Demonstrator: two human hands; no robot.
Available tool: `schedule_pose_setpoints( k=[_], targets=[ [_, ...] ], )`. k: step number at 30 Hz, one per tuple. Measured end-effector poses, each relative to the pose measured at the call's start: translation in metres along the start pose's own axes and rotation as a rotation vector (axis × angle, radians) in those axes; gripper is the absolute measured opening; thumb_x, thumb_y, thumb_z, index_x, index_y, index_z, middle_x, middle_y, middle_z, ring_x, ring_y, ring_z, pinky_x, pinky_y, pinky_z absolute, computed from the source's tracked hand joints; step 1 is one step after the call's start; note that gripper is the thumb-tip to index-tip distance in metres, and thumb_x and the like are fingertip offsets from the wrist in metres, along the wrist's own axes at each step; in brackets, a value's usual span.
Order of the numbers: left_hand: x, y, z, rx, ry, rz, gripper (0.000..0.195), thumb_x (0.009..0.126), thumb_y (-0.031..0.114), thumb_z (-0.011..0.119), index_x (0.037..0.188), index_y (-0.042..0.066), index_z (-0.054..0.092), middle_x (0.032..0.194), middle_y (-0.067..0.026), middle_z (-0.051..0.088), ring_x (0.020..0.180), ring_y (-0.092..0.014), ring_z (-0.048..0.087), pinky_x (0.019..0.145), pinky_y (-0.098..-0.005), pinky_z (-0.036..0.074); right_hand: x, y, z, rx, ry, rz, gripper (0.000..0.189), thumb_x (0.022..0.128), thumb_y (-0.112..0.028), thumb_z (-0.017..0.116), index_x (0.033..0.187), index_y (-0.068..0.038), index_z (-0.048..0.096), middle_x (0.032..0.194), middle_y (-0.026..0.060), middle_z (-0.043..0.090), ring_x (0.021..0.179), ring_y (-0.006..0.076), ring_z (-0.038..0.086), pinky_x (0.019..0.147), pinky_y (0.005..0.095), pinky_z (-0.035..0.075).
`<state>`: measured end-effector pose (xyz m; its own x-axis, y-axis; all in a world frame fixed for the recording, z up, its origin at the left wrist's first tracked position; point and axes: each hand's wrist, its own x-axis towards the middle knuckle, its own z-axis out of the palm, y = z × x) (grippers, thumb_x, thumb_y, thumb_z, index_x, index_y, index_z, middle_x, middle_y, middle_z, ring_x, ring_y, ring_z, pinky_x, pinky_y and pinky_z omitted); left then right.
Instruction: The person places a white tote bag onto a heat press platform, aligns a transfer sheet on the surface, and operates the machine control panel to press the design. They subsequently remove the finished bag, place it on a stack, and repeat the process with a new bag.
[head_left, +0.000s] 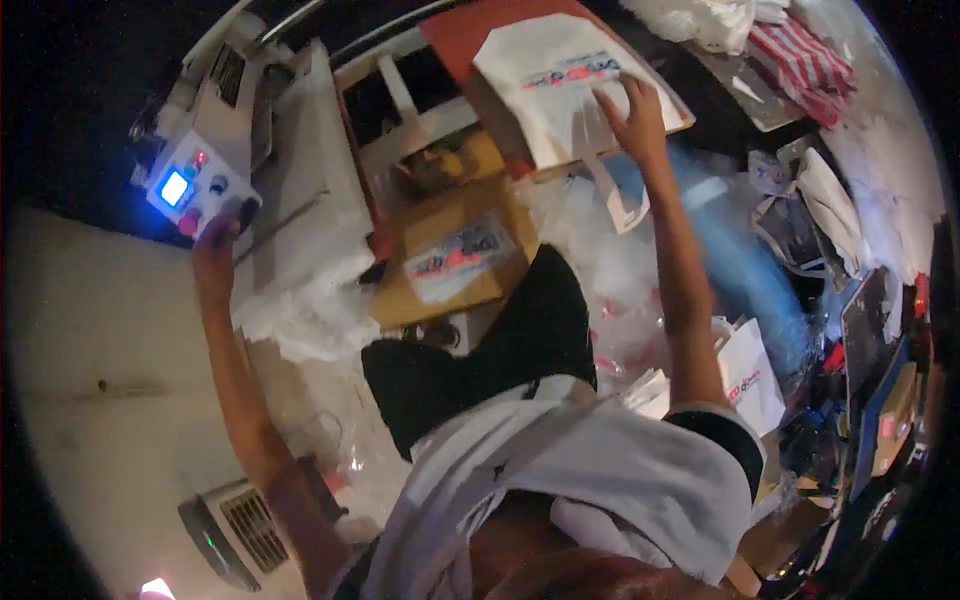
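My left hand (217, 238) is at the lower edge of a white control box (229, 169) with a lit screen, knobs and a red button. Its fingertips are dark and blurred near a black knob, so I cannot tell whether they press anything. My right hand (636, 124), fingers apart, lies over a white printed bag (551, 52). The bag is spread flat on a red board (457, 37), and its strap handle (619, 202) hangs over the near edge. Below it, a similar printed bag or sheet (459, 259) lies on a brown cardboard box (397, 300).
A pale machine body or bench (296, 165) stands at the left, with clear plastic wrapping (307, 315) at its near end. More printed white bags (754, 382) lie at the right. A red-striped bag (802, 64) sits at the far right. A vented device (255, 529) is at lower left.
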<state>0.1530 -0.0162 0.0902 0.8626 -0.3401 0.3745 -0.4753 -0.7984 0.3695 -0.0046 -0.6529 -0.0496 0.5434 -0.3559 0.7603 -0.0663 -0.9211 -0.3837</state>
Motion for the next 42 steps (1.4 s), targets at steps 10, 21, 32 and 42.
schedule_pose_setpoints(
  k=[10, 21, 32, 42],
  targets=[
    [0.004, 0.079, 0.045, -0.226, 0.133, 0.252, 0.026, 0.090, 0.018, 0.066, 0.113, 0.004, 0.067, 0.111, -0.0107, 0.069, 0.102, -0.021, 0.063, 0.091, -0.0313, 0.048, -0.012, -0.159, -0.056, 0.575, 0.013, 0.041, 0.019, 0.088, -0.018, 0.069, 0.093, -0.001, 0.064, 0.093, 0.0130, 0.064, 0.082, 0.0285, 0.062, 0.075, 0.0351, 0.049],
    [-0.106, 0.216, 0.097, -0.599, 0.045, 0.271, 0.033, 0.090, 0.020, 0.065, 0.118, 0.003, 0.064, 0.125, -0.0185, 0.060, 0.114, -0.033, 0.058, 0.099, -0.0402, 0.045, 0.077, -0.324, 0.048, 0.058, -0.368, -0.495, 0.035, 0.094, -0.036, 0.050, 0.107, -0.008, 0.067, 0.109, 0.0194, 0.065, 0.098, 0.0377, 0.063, 0.084, 0.0491, 0.050],
    [-0.081, -0.055, 0.065, -0.147, 0.290, -0.239, 0.020, 0.092, 0.020, 0.060, 0.098, 0.005, 0.072, 0.099, -0.0146, 0.071, 0.089, -0.028, 0.069, 0.078, -0.0348, 0.054, 0.081, -0.171, 0.004, -0.015, -0.387, -0.338, 0.038, 0.090, -0.040, 0.060, 0.106, -0.007, 0.069, 0.101, 0.0188, 0.069, 0.094, 0.0357, 0.067, 0.083, 0.0443, 0.051],
    [-0.011, -0.274, 0.122, 0.098, 0.004, -0.568, 0.037, 0.079, 0.029, 0.064, 0.100, -0.001, 0.071, 0.109, -0.0229, 0.068, 0.104, -0.036, 0.067, 0.089, -0.0436, 0.053, 0.108, -0.085, -0.013, 0.007, -0.323, -0.265, 0.030, 0.087, -0.030, 0.066, 0.102, -0.005, 0.071, 0.093, 0.0184, 0.071, 0.085, 0.0333, 0.068, 0.078, 0.0420, 0.052]
  ],
)
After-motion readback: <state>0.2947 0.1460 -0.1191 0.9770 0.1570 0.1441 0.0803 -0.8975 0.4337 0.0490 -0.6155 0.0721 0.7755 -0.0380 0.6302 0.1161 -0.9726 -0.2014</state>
